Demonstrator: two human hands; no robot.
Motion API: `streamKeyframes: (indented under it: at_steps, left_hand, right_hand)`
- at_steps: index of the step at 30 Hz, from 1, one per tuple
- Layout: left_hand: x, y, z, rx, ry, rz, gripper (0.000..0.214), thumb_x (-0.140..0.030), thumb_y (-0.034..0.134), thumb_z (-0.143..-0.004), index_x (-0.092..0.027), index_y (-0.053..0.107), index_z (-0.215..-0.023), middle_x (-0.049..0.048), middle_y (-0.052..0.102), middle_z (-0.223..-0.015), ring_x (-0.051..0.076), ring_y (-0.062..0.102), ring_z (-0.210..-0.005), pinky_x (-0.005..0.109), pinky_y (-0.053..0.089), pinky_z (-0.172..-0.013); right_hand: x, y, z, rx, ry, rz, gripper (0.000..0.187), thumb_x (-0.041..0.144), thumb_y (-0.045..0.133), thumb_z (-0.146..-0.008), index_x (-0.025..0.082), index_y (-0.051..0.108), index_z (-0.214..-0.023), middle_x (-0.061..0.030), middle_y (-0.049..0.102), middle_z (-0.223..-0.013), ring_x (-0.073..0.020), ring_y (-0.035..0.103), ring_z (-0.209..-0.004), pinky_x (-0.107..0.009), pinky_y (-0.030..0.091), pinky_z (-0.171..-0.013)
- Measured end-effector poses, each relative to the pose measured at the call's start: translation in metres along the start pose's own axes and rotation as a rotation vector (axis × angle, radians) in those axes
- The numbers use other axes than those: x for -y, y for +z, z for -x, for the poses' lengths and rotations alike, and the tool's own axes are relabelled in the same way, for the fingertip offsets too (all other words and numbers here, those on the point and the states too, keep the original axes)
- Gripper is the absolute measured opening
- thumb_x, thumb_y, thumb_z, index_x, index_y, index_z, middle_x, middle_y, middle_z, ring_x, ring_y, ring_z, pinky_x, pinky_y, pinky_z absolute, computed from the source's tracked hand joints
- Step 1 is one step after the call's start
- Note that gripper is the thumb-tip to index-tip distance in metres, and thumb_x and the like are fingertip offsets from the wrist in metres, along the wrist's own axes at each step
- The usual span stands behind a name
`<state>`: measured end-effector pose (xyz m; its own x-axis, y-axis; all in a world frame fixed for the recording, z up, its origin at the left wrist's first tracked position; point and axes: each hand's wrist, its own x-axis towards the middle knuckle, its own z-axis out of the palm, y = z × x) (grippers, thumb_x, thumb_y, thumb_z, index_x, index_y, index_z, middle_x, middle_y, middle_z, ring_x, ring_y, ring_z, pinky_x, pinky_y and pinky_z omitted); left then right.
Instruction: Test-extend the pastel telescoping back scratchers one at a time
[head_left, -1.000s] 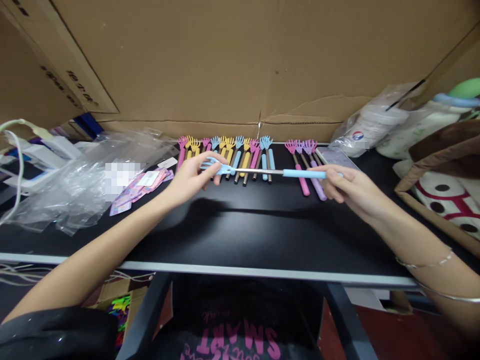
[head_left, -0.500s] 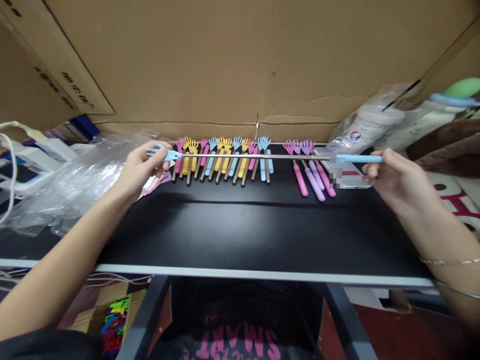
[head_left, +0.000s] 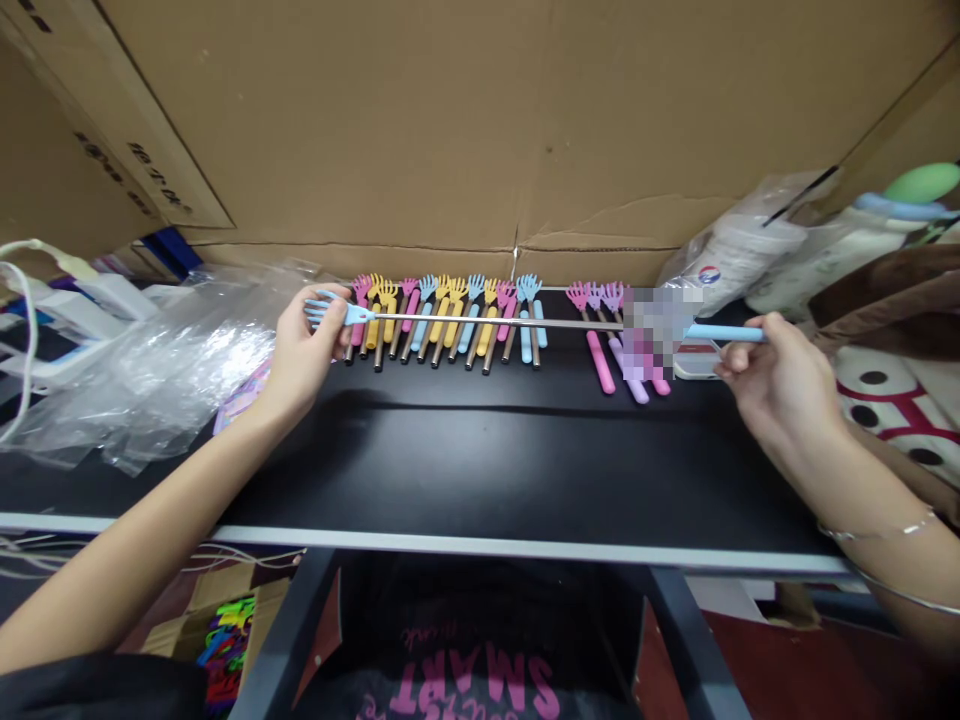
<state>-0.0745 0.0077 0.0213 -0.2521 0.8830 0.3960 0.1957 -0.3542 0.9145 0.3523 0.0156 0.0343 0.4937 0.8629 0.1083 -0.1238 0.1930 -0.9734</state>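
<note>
A light-blue telescopic back scratcher (head_left: 480,321) is stretched out level above the black table, its metal rod extended. My left hand (head_left: 307,340) pinches it by the hand-shaped head. At the other end, my right hand (head_left: 780,375) grips the tip of its blue handle. Behind the rod lies a row of back scratchers (head_left: 454,315) in yellow, pink and blue, their claws toward the cardboard. Right of these, several pink and purple back scratchers (head_left: 600,360) lie partly covered by a blurred patch, which also hides part of the rod.
Clear plastic bags (head_left: 165,350) lie on the table (head_left: 465,470) at left, near white chargers and cables. A bagged white cup (head_left: 739,250) and a bottle (head_left: 825,245) stand at right. Cardboard (head_left: 450,130) walls off the back. Below sits a box of colourful items (head_left: 225,640).
Both hands have moved slightly closer together, and the visible rod looks a little shorter. My left hand has shifted right with the scratcher's head. Both hands still hold the ends.
</note>
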Motion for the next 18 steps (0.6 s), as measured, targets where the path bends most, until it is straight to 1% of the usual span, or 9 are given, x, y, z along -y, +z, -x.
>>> streamKeyframes:
  at_steps: [1,3,5,7,10,12,14,16,18]
  left_hand:
    - [-0.002,0.003,0.002,0.02,0.008,-0.003,0.037,-0.049,0.072,-0.078,-0.02,0.057,-0.095,-0.008,0.046,-0.054,0.008,0.042,-0.048,0.021,0.032,-0.045]
    - [-0.006,0.01,0.006,0.103,0.028,-0.025,0.036,-0.05,0.068,-0.081,-0.02,0.056,-0.095,-0.0075,0.048,-0.055,0.008,0.043,-0.048,0.021,0.034,-0.047]
    - [-0.009,0.018,0.011,0.216,0.048,-0.062,0.034,-0.05,0.064,-0.084,-0.02,0.054,-0.097,-0.0061,0.052,-0.057,0.009,0.047,-0.05,0.022,0.035,-0.048]
    - [-0.011,0.025,0.017,0.321,0.062,-0.096,0.033,-0.049,0.06,-0.087,-0.02,0.052,-0.101,-0.0043,0.055,-0.061,0.011,0.052,-0.055,0.023,0.037,-0.051]
    - [-0.014,0.031,0.026,0.489,0.05,-0.127,0.032,-0.045,0.054,-0.092,-0.02,0.048,-0.111,-0.0009,0.062,-0.073,0.014,0.059,-0.069,0.025,0.042,-0.06]
    - [-0.014,0.034,0.032,0.646,0.025,-0.141,0.032,-0.043,0.05,-0.094,-0.021,0.045,-0.117,0.0016,0.066,-0.083,0.016,0.062,-0.081,0.028,0.045,-0.073]
    - [-0.015,0.038,0.036,0.786,-0.006,-0.145,0.033,-0.042,0.046,-0.096,-0.02,0.042,-0.12,0.0037,0.068,-0.09,0.018,0.062,-0.09,0.032,0.043,-0.084]
    - [-0.016,0.04,0.038,0.838,-0.02,-0.149,0.033,-0.042,0.044,-0.097,-0.02,0.041,-0.122,0.0047,0.068,-0.093,0.019,0.062,-0.094,0.034,0.042,-0.089]
    - [-0.016,0.042,0.037,0.797,-0.004,-0.151,0.032,-0.042,0.042,-0.097,-0.02,0.043,-0.12,0.004,0.067,-0.091,0.019,0.061,-0.093,0.034,0.041,-0.089]
  right_hand:
    - [-0.001,0.001,0.002,0.035,-0.004,0.01,0.02,0.02,0.047,-0.091,0.019,0.053,-0.071,0.0044,0.044,-0.041,-0.0097,0.039,-0.043,-0.02,0.032,-0.048]
    - [-0.004,0.005,0.007,0.155,-0.011,0.053,0.019,0.03,0.058,-0.087,0.018,0.055,-0.072,0.0033,0.05,-0.045,-0.0094,0.044,-0.045,-0.021,0.034,-0.049]
    - [-0.008,0.011,0.013,0.303,-0.006,0.11,0.028,0.043,0.068,-0.078,0.018,0.059,-0.075,0.0014,0.057,-0.05,-0.0105,0.051,-0.049,-0.022,0.038,-0.051]
    - [-0.011,0.016,0.018,0.431,0.012,0.159,0.038,0.053,0.073,-0.071,0.018,0.061,-0.08,-0.0013,0.063,-0.058,-0.0125,0.057,-0.055,-0.024,0.042,-0.055]
    - [-0.016,0.021,0.025,0.581,0.046,0.217,0.043,0.059,0.071,-0.072,0.019,0.063,-0.087,-0.0048,0.071,-0.073,-0.0157,0.064,-0.067,-0.027,0.048,-0.062]
    - [-0.017,0.022,0.029,0.67,0.067,0.274,0.043,0.061,0.067,-0.076,0.021,0.065,-0.091,-0.0065,0.073,-0.084,-0.018,0.067,-0.077,-0.029,0.05,-0.07]
    - [-0.017,0.024,0.033,0.737,0.07,0.334,0.043,0.061,0.064,-0.078,0.021,0.066,-0.093,-0.0072,0.074,-0.09,-0.0191,0.068,-0.085,-0.031,0.051,-0.077]
    - [-0.016,0.027,0.037,0.778,0.041,0.371,0.043,0.061,0.063,-0.08,0.021,0.067,-0.095,-0.0072,0.074,-0.092,-0.0185,0.067,-0.088,-0.03,0.05,-0.079]
    - [-0.014,0.031,0.04,0.796,0.012,0.373,0.042,0.06,0.062,-0.081,0.021,0.067,-0.096,-0.0066,0.074,-0.092,-0.0171,0.066,-0.085,-0.029,0.05,-0.077]
